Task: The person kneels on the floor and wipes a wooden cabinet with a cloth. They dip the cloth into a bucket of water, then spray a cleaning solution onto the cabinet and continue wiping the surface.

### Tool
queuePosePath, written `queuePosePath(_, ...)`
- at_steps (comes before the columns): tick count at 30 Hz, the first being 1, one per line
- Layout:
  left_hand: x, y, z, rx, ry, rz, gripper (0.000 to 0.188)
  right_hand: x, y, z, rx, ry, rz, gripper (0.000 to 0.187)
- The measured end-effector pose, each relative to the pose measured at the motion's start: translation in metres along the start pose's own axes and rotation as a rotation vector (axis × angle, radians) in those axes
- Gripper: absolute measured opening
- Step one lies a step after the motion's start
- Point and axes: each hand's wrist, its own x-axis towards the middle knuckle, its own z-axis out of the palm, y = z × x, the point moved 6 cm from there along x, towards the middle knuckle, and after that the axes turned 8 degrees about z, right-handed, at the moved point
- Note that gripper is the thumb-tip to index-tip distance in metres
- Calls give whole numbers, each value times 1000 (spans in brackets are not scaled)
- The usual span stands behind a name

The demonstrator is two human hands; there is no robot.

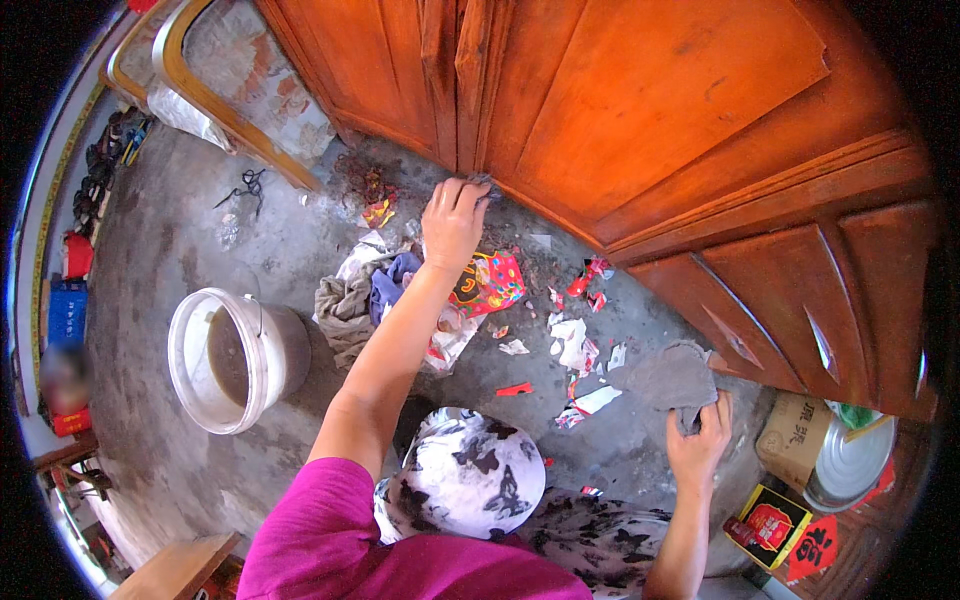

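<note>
My left hand (453, 222) reaches out to the foot of the wooden cabinet (575, 120). Its fingers are closed, with a bit of crumpled grey material (484, 186) showing at the tips; its kind is unclear. Over to the right, my right hand (700, 445) pinches the near edge of a flat grey rag (675, 378) beside the cabinet's lower side. Beneath my left forearm lies a heap of grey and purple cloths (347, 312), partly hidden. Against it rests a crumpled red patterned wrapper (492, 282).
A white bucket (255, 358) with murky liquid stands at left. Paper scraps (572, 345) and a red piece (514, 390) litter the concrete floor. A wooden-framed chair (215, 95) is at far left. A cardboard box (793, 440) and a round metal tin (850, 460) are at right.
</note>
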Motion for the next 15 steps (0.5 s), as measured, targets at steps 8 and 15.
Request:
queuePosePath(8, 15, 3, -4, 137, 24, -86, 22, 1, -4, -3, 21, -32, 2, 46)
queuePosePath(15, 15, 38, 13, -100, -29, -91, 13, 7, -11, 2, 80, -56, 0, 46)
